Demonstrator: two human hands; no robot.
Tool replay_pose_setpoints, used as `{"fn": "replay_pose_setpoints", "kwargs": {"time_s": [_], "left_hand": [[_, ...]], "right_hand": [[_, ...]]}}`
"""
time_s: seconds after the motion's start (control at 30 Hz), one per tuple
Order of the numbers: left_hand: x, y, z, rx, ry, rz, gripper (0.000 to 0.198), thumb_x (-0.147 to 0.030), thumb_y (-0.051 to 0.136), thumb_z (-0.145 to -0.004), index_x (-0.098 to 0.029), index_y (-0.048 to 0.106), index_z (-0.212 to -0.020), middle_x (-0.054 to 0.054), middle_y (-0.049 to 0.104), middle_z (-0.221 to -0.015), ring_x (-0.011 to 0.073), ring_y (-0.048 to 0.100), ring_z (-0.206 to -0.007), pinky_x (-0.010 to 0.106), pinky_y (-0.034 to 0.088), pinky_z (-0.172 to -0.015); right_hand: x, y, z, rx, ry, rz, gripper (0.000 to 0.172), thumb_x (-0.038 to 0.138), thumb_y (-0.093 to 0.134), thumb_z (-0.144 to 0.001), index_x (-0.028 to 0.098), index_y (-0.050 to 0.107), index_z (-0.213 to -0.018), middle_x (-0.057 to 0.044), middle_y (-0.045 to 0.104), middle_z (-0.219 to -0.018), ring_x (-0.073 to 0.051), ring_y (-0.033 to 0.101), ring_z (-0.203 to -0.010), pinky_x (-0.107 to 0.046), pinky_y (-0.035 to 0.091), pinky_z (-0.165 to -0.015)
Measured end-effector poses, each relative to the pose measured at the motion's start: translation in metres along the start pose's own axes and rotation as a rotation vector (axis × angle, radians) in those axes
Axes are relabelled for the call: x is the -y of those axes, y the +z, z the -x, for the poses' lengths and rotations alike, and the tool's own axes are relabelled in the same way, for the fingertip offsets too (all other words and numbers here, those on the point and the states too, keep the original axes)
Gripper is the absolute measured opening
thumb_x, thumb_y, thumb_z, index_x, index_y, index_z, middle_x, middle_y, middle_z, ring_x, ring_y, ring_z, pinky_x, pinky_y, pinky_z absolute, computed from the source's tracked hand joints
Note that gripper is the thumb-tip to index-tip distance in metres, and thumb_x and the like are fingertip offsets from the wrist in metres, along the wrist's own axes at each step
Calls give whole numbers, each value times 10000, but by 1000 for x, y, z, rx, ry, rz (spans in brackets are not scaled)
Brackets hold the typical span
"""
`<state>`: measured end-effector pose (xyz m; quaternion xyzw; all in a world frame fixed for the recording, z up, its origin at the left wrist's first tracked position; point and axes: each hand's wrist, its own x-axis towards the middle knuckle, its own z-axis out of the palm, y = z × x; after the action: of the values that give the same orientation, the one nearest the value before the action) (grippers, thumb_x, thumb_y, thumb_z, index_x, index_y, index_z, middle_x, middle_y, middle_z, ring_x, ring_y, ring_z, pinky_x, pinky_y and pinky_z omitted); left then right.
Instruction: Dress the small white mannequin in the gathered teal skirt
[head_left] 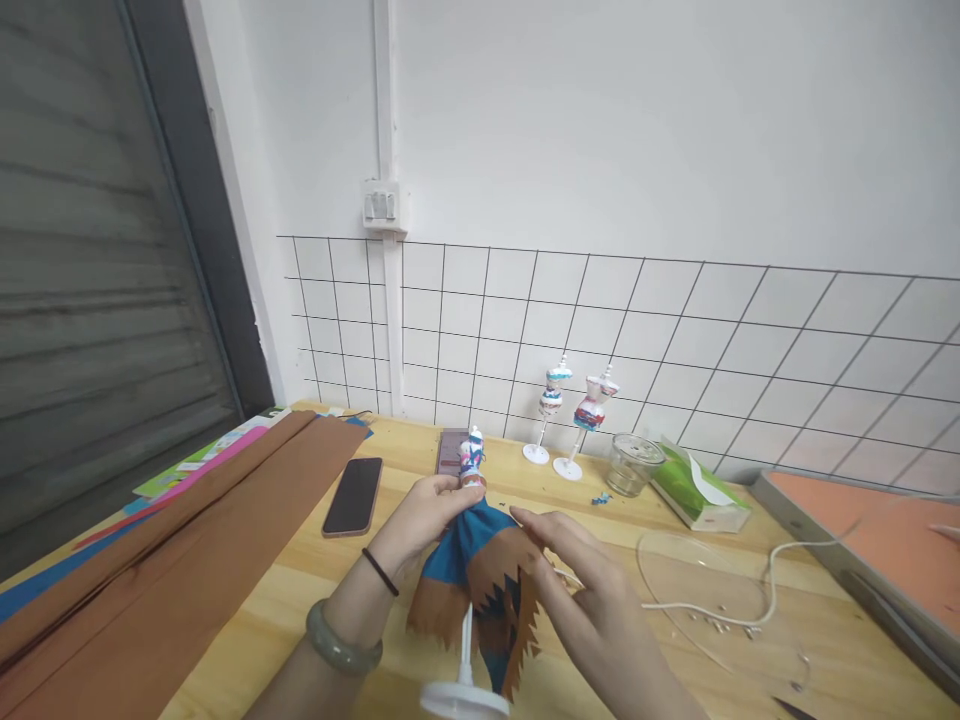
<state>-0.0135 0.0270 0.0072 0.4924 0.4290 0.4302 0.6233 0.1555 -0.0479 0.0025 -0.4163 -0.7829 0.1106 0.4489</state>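
A small white dress-form mannequin (472,455) leans in front of me, its bodice painted white, blue and pink. My left hand (431,515) grips it at the waist, with the thumb across the top of a paper skirt (487,535). The skirt is blue above and brown below, with a jagged, zigzag hem and folds. At its right side, my right hand (581,580) has thumb and fingertips on either side of the skirt's edge. Below hang the stand's white pole and round base (465,700), tilted toward me.
Brown sheets (225,560) cover the left side, a phone (352,496) beside them. Two painted mannequins (551,400) stand near the wall grid. To the right are a glass jar (634,465), tissue pack (697,490), white cable (772,590), small beads (720,625) and an orange-lined tray (877,540).
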Motion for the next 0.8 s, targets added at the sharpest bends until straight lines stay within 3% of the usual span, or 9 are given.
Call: {"fn": "replay_pose_setpoints", "kwargs": {"time_s": [0.23, 0.47, 0.67, 0.8], "left_hand": [[8, 3, -5, 55, -53, 35, 300, -395, 727, -605, -126, 610, -669, -26, 563, -572, 91, 490, -516, 209, 347, -495], [10, 8, -3, 102, -84, 17, 320, -411, 735, -581, -137, 572, -587, -55, 485, -491, 74, 413, -456, 205, 283, -450], [8, 2, -5, 89, -27, -4, 279, -368, 721, -625, -122, 630, -721, -25, 545, -582, 79, 461, -507, 196, 317, -474], [1, 0, -2, 73, 29, 1, 321, -347, 728, -634, -117, 645, -842, -1, 607, -650, 91, 514, -552, 200, 371, -516]], "right_hand": [[-10, 7, 3, 50, -91, 257, 395, 84, 398, -847, 203, 470, -1217, -85, 576, -921, -209, 541, -815, -354, 471, -680], [0, 6, 0, -100, -328, 423, 327, 71, 435, -862, 189, 517, -1156, -77, 567, -825, -180, 496, -715, -316, 410, -593], [11, 12, 1, -73, -442, 475, 191, 70, 434, -866, 112, 593, -965, -90, 577, -773, -173, 464, -677, -318, 368, -577], [18, 15, 1, -70, -488, 507, 262, 114, 364, -894, 107, 619, -839, -81, 570, -677, -169, 439, -599, -301, 331, -521]]}}
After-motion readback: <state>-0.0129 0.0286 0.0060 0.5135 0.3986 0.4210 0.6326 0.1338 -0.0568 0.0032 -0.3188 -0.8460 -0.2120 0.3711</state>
